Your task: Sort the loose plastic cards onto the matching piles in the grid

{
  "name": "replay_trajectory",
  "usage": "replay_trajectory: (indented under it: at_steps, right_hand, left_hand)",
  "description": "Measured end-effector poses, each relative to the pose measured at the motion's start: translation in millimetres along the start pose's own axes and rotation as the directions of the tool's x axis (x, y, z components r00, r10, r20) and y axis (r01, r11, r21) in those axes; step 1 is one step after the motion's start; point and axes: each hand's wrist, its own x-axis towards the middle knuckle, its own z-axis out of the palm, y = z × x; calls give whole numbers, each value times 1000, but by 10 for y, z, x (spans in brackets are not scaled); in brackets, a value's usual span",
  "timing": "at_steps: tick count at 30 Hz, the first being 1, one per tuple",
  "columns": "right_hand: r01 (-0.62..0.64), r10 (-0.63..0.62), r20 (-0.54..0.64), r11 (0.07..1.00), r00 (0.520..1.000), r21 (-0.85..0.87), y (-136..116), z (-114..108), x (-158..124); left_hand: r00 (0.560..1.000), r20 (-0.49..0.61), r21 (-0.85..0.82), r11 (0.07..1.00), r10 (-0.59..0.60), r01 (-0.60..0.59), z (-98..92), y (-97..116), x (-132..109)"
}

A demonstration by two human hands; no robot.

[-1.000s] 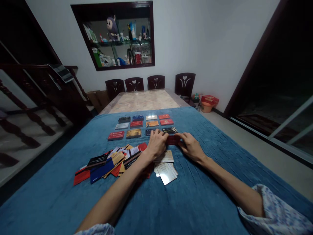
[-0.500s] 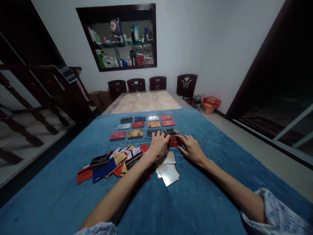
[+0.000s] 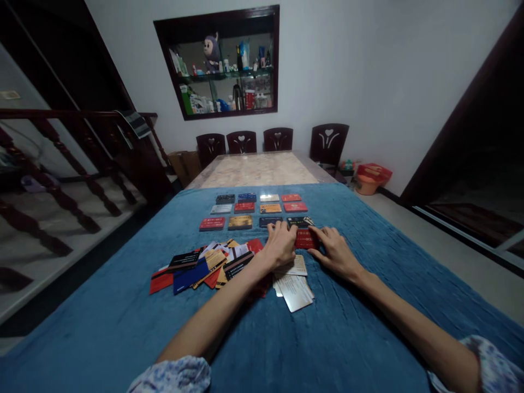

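A dark red card (image 3: 305, 239) lies flat on the blue cloth, just below the black card (image 3: 301, 221) in the grid. My left hand (image 3: 282, 244) grips its left edge, fingers curled. From the opposite side, my right hand (image 3: 334, 252) has its fingers and thumb at the right edge. Whether one card or a stack is between my hands, I cannot tell. Silvery-white cards (image 3: 295, 292) are fanned out beneath my left wrist. Left of that arm spreads a loose pile of mixed cards (image 3: 200, 266), partly covered by the forearm.
Card stacks stand in rows, among them a gold stack (image 3: 240, 222), a red one (image 3: 212, 224) and an orange one (image 3: 271, 208). Blue cloth (image 3: 123, 305) covers the near table; its marble top (image 3: 257, 168) shows beyond. Dark chairs (image 3: 328, 144) line the far end.
My view has turned slightly left, so everything sits further right in the picture. Both hands stay at the dark red card, which shows a little more between them.
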Motion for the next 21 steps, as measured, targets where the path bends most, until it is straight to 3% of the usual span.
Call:
replay_trajectory:
  at_steps: [10, 16, 21]
  right_hand:
    - [38, -41, -23, 990, 999, -133, 7, -67, 23]
    - [33, -40, -72, 995, 997, -94, -52, -154, 44]
    - [48, -54, -74, 995, 996, -85, -79, -183, 43]
  left_hand:
    - [999, -10, 2, 999, 47, -47, -75, 3, -22]
    - [999, -22, -65, 997, 44, -45, -106, 24, -16]
    - [999, 32, -135, 990, 43, -38, -162, -4, -5]
